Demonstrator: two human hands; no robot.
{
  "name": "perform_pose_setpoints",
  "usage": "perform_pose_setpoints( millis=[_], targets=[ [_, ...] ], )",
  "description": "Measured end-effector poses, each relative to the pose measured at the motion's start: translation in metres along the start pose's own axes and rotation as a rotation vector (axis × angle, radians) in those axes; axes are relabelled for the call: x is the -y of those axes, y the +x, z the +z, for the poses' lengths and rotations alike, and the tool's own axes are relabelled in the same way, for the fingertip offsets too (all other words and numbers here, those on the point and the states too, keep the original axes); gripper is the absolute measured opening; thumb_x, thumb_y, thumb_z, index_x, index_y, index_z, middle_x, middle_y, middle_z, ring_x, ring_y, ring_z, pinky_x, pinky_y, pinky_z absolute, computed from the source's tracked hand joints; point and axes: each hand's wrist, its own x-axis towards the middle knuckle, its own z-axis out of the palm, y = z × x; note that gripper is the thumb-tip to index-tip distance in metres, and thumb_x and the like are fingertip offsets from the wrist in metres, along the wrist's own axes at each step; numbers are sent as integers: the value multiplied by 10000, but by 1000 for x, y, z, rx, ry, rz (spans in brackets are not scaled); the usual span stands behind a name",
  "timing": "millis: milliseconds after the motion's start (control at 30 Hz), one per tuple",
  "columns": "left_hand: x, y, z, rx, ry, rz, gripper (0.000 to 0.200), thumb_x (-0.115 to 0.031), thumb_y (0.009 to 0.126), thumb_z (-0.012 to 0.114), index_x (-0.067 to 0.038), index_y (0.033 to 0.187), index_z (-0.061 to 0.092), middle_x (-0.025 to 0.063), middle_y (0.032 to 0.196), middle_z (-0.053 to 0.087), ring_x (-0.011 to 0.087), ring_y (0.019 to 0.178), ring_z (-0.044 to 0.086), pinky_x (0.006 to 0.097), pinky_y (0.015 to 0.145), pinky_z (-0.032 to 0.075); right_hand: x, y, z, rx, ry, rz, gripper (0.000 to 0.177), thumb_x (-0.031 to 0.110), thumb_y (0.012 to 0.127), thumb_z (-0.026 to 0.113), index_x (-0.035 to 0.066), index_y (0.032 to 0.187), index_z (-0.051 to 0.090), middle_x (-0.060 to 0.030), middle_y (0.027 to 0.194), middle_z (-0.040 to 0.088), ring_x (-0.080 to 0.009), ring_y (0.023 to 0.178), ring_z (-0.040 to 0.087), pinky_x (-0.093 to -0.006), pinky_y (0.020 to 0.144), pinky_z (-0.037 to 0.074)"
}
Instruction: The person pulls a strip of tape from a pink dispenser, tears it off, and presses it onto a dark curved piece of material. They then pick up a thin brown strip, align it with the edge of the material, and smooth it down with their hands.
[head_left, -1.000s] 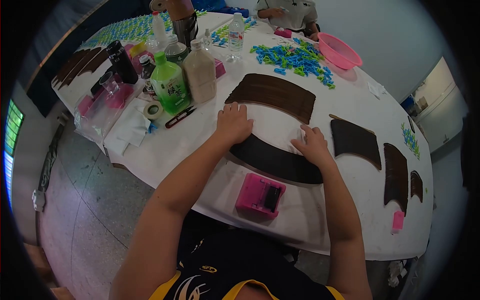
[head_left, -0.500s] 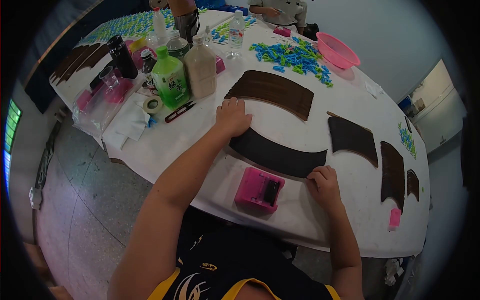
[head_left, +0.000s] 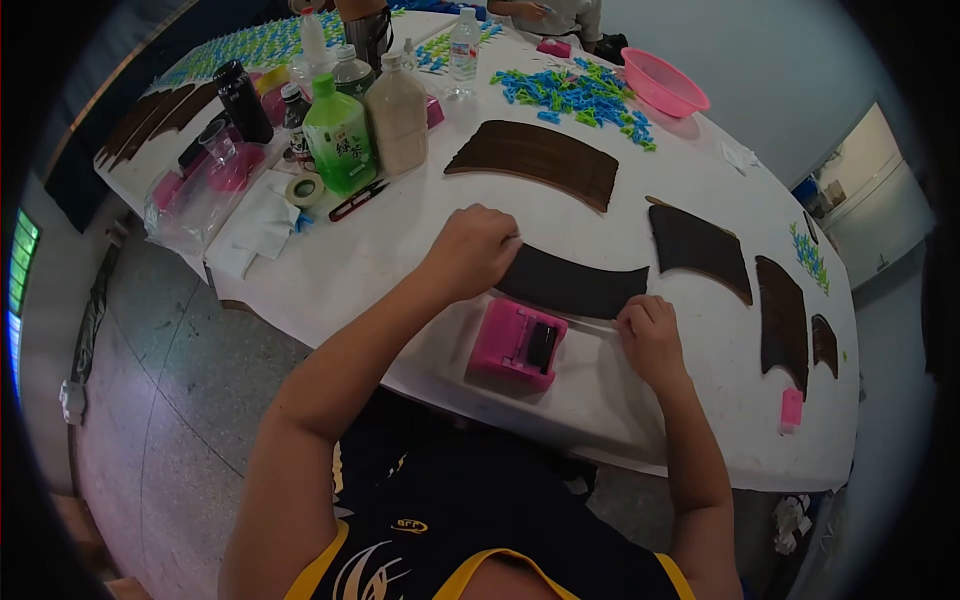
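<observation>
A dark, slightly curved flat strip (head_left: 575, 278) stretches between my hands. At its left end, my left hand (head_left: 475, 250) is closed with fingers curled on the edge; the fingertips are partly hidden. My right hand (head_left: 650, 335) pinches the strip's lower right corner. Just below the strip, between my forearms, stands a pink box-like device (head_left: 515, 345) with a black roller-like part on its right. Beyond the strip lies a wider brown sheet (head_left: 535, 160) with a grained surface.
More dark sheets lie to the right, one black (head_left: 700, 250) and one brown (head_left: 782, 320). Blue and green clips (head_left: 580, 95) are heaped near a pink basin (head_left: 665, 82). Bottles (head_left: 340, 140), a tape roll (head_left: 304, 190) and a red cutter (head_left: 358, 201) are at left. Another person (head_left: 555, 15) is across the table.
My left hand has moved right along with the strip's left end, and the strip appears shorter between my hands. My right hand stays at its corner. The view has shifted slightly.
</observation>
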Motion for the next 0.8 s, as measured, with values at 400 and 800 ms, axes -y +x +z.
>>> perform_pose_setpoints(
  millis=[400,800],
  targets=[
    [-79,-7,-35,166,114,318,97,-83,840,714,-64,934,704,101,912,686,305,812,705,426,695,565,67,56,-34,8,470,167,101,27,928,745,-2,972,659,-102,910,661,-215,703,657,-350,644,548],
    [-89,-5,-70,344,297,551,43,-89,807,737,-127,827,738,19,810,670,206,915,658,360,834,532,83,51,-6,242,582,112,152,36,893,754,28,1032,693,-105,895,703,-234,784,709,-348,699,585]
  ],
)
